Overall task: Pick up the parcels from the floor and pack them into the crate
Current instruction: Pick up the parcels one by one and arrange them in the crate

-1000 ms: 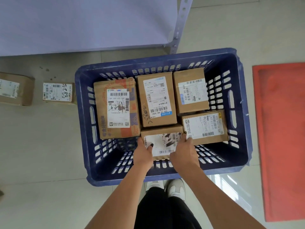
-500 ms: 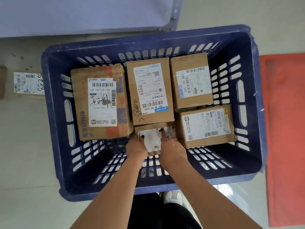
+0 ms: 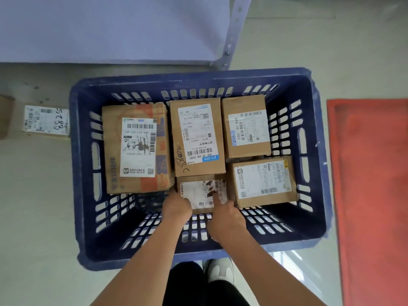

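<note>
A blue slotted crate point(image 3: 88, 173) stands on the floor below me. Inside lie a large parcel point(image 3: 136, 149) at the left, a tall one point(image 3: 196, 138) in the middle, and two more at the right, one behind point(image 3: 245, 127) and one in front point(image 3: 262, 182). A small labelled parcel point(image 3: 198, 193) sits low in the crate, just in front of the middle one. My left hand point(image 3: 176, 206) grips its left side. My right hand point(image 3: 225, 213) holds its right side, with one finger lying over the label.
On the floor left of the crate lies a small parcel point(image 3: 46, 121) marked 5288, with another box's edge point(image 3: 5, 115) at the frame border. A white shelf point(image 3: 110, 27) with a metal post point(image 3: 236, 29) stands behind. A red mat point(image 3: 371, 184) lies to the right.
Both hands have lowered the small parcel deeper into the crate, down in front of the middle parcel. The view first closed in on the crate, then drew back a little.
</note>
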Available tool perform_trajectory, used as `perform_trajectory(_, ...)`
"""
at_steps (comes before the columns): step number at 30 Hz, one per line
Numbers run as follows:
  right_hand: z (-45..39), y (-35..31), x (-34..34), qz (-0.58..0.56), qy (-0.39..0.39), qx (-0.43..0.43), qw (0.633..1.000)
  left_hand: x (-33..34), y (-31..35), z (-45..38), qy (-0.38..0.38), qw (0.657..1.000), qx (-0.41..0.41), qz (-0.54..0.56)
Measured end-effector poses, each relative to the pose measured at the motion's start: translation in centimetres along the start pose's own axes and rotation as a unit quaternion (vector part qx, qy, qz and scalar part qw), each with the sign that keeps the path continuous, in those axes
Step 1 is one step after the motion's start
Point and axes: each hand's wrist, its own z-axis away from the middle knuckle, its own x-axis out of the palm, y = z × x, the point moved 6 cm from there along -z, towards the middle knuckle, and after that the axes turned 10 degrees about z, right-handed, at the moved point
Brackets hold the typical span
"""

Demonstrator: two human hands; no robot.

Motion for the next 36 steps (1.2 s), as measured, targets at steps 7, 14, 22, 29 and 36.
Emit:
perform_trajectory(7,8.5,0.9,-1.6,-0.023,-0.017,0.015,0.999,-8.1,0.5,8.6,-0.044,0.993,0.052,-0.098)
perform_trajectory(14,19.7,-1.0,-5.7,-0.111,-0.033,-0.016,0.993,-19.4,-0.7,18.2,0.01,0.999,0.052,0.004)
perform_trajectory(22,25.5,-18.7,-14.8,-0.211,0.099,-0.15,0.961,-37.7,-4.1,19.5,0.093,0.985,0.073,0.122)
perform_trajectory(29,27.6,-36.5,-17.0,-0.366,0.092,-0.132,0.916,-54.6,-9.6,15.3,0.105,0.972,0.104,0.181)
perform_trajectory(36,26.0,-47.9,-14.3,-0.402,0.076,-0.085,0.909,-61.6,-14.9,10.2,0.042,0.977,0.105,0.18)
